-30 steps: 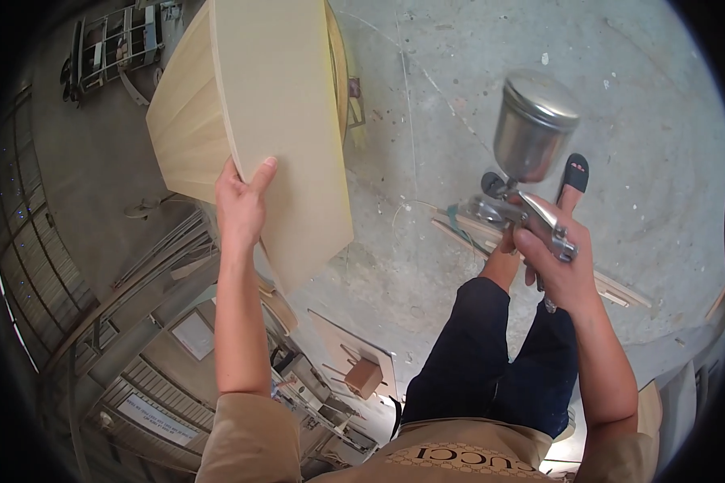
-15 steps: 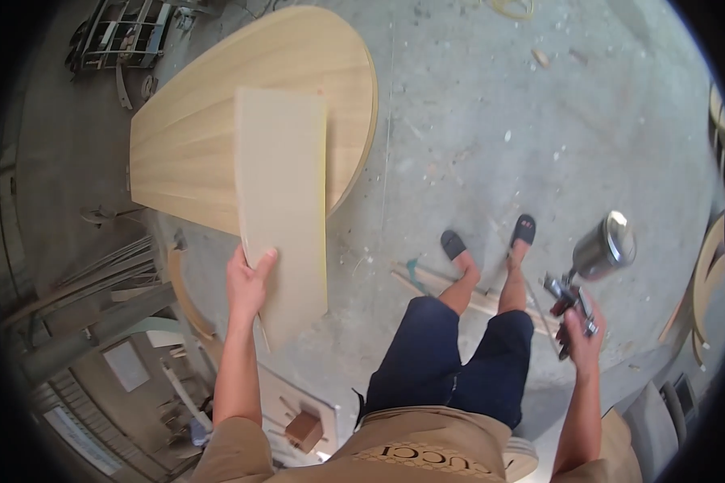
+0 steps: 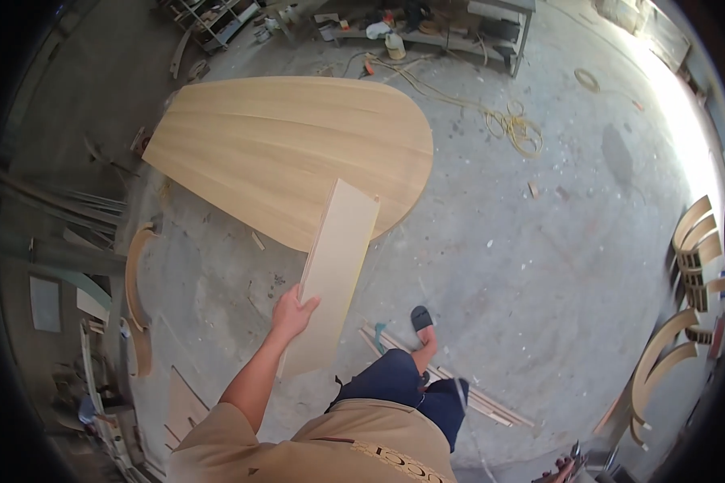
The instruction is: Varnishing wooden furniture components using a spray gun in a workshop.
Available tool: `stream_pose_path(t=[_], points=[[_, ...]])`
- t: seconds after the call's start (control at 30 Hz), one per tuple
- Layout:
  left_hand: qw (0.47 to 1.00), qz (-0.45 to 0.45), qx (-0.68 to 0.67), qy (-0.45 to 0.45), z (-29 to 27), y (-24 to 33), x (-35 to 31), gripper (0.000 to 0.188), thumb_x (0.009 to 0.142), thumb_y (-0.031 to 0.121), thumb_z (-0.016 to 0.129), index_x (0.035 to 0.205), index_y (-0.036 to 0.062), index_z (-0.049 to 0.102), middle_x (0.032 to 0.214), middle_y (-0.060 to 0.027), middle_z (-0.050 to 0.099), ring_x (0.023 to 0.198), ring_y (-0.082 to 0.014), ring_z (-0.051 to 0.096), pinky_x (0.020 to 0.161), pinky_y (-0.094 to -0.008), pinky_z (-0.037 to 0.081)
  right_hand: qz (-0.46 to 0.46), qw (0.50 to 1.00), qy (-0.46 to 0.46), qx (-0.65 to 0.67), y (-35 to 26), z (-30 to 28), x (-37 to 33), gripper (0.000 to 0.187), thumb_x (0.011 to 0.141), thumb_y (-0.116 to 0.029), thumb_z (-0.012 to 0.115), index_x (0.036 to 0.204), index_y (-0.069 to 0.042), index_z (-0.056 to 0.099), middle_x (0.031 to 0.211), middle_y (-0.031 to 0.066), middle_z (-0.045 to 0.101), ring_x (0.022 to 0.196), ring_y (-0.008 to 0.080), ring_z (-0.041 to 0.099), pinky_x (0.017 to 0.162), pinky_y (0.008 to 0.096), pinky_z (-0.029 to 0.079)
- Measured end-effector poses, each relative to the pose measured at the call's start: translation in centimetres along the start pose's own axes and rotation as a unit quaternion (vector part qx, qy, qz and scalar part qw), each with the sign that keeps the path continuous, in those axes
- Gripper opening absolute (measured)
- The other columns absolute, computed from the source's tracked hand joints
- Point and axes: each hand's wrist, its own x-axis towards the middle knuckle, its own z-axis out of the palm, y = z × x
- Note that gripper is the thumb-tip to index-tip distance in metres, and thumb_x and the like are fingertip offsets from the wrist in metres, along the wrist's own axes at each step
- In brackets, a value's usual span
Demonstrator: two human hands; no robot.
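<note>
My left hand [image 3: 292, 312] is closed on the long edge of a flat, pale board [image 3: 340, 249] with a yellow strip along its other side. The board is tilted, and its far end overlaps a large rounded wooden panel [image 3: 274, 133] in view. Whether the two touch I cannot tell. At the bottom right edge, part of my right hand [image 3: 562, 472] shows, its fingers round a spray gun [image 3: 575, 454]. Most of the gun and that hand is cut off by the frame.
Thin wooden strips [image 3: 491, 406] lie on the floor by my feet. Curved wooden pieces [image 3: 660, 362] stand at the right, others [image 3: 139, 282] at the left. A yellow hose [image 3: 515, 129] is coiled beyond the panel, near a cluttered workbench [image 3: 459, 44].
My view has swung, bringing the workbench and hose into sight. The board in my left hand now slants to the right. My right hand and spray gun have shifted to the bottom edge.
</note>
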Motion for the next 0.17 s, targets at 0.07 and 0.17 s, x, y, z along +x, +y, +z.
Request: stream_pose_path(t=[0.07, 0.17], points=[[1.000, 0.003, 0.002, 0.009, 0.0, -1.0, -2.0, 0.044, 0.086, 0.037, 0.073, 0.117, 0.0060, 0.066, 0.106, -0.0195, 0.072, 0.104, -0.0390, 0.067, 0.088, -0.0466, 0.052, -0.005, 0.998, 0.026, 0.051, 1.7, -2.8, -1.0, 0.066, 0.102, -0.038, 0.058, 0.155, -0.006, 0.034, 0.124, 0.0190, 0.063, 0.101, 0.0276, 0.066, 0.061, 0.0397, 0.058], [0.998, 0.004, 0.019, 0.052, 0.2, -5.5, -4.3, 0.048, 0.086, 0.039, 0.073, 0.121, 0.0058, 0.064, 0.112, -0.0217, 0.070, 0.109, -0.0393, 0.066, 0.093, -0.0481, 0.051, -0.054, 0.994, 0.041, 0.090, 4.2, -1.0, -2.4, 0.090, 0.096, -0.056, 0.062, 0.161, -0.009, 0.021, 0.129, 0.0189, 0.062, 0.110, 0.0306, 0.064, 0.075, 0.0496, 0.059]])
